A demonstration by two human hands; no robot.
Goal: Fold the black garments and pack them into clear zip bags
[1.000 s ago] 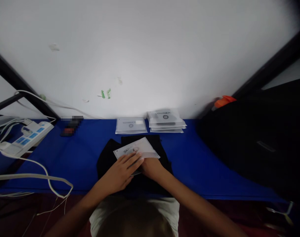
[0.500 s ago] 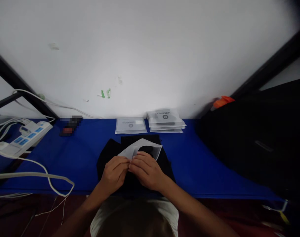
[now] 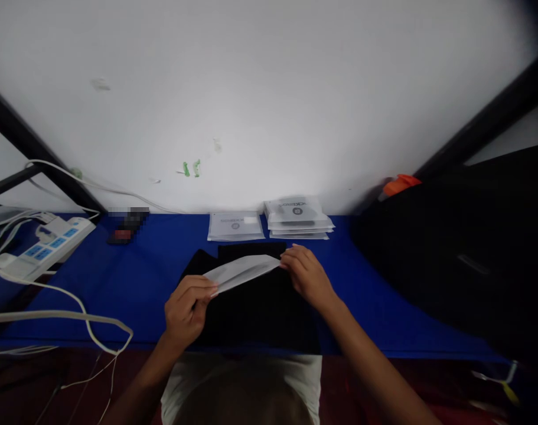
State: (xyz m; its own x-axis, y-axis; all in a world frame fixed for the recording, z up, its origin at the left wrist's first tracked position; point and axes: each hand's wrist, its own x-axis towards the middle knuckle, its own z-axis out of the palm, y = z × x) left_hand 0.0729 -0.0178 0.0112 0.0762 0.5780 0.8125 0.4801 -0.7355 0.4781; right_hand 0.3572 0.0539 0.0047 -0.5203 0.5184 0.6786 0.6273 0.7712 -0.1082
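A whitish translucent plastic bag (image 3: 242,271) is stretched between my two hands, its near edge facing me. My left hand (image 3: 186,307) pinches the bag's left corner. At the opposite corner, my right hand (image 3: 306,276) grips it between thumb and fingers. Under the bag lies black fabric (image 3: 255,319), spread over the front of the blue table. What the bag contains, if anything, is hidden.
Against the wall lie a flat printed pouch (image 3: 235,226) and a stack of similar pouches (image 3: 297,215). A white power strip (image 3: 47,251) with cables is on the left. A large black heap (image 3: 450,254) covers the right side of the blue table (image 3: 131,295).
My hands have moved apart from the middle, left hand leftward and right hand to the right and farther back. The bag has gone from gaping open to pulled taut and narrow.
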